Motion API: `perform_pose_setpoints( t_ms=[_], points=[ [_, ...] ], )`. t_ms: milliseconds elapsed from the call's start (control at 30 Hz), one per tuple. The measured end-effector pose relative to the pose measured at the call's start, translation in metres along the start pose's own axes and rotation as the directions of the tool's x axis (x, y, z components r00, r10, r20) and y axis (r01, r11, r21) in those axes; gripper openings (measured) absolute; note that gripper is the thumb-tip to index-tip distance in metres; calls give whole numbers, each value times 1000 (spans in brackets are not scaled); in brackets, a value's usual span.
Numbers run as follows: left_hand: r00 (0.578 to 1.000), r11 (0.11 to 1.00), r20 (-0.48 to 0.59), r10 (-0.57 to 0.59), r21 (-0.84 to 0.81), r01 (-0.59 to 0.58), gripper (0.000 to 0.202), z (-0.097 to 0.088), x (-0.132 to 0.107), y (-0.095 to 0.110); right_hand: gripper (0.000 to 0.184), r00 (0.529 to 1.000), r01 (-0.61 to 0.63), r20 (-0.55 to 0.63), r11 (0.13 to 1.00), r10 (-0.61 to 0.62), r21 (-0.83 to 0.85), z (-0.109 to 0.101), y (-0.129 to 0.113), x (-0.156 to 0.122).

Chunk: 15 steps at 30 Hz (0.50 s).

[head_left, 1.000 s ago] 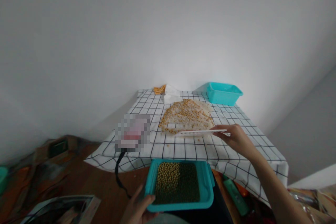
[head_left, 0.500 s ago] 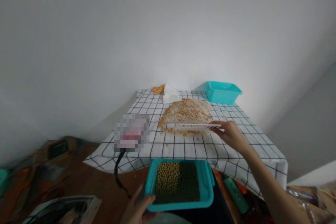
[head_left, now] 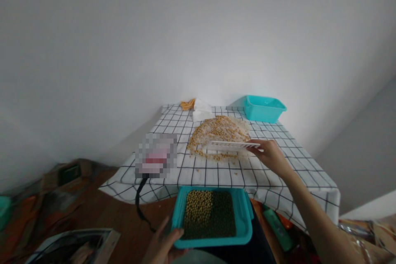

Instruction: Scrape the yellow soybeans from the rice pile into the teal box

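My left hand (head_left: 165,241) grips the near left corner of a teal plastic tub (head_left: 243,218), thumb over the rim. Inside lie pale yellow beans (head_left: 198,206) on the left and small dark green beans (head_left: 224,216) along the right and near side. Out over the table, my right hand (head_left: 269,156) pinches the right end of a flat white slotted plastic piece (head_left: 230,145), seen nearly edge-on. Below and behind that piece spreads a layer of yellow beans mixed with whitish grains (head_left: 216,130).
A black-and-white checked cloth (head_left: 173,132) covers the table. A second teal tub (head_left: 262,113) stands at the back right. White paper (head_left: 202,112) and an orange-yellow cloth (head_left: 187,105) lie at the back left. A pixelated object (head_left: 154,159) with a black cord (head_left: 138,202) sits at the left edge.
The slotted piece has turned in my right hand; its left end has shifted to the right and slightly up. My left hand and its tub have stayed in place.
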<state>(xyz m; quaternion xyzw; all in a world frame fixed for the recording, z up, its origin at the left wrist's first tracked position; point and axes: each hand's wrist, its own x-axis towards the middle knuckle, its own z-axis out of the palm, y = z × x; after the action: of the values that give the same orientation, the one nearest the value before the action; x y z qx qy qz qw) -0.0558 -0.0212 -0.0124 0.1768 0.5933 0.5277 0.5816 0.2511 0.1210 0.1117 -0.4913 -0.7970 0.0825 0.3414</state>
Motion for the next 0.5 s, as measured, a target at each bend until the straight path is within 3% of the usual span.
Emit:
perform_pose_setpoints(
  t_ms=[300,500],
  points=[
    [996,999,80,-27,-25,29,70,5,-2,-4,23,998,-49,-27,999,50,6,-2,2,-7],
    [986,997,156,-52,-42,59,47,10,-3,-12,22,1000,-20,5,1000,20,9,-17,-6,-27]
  ],
)
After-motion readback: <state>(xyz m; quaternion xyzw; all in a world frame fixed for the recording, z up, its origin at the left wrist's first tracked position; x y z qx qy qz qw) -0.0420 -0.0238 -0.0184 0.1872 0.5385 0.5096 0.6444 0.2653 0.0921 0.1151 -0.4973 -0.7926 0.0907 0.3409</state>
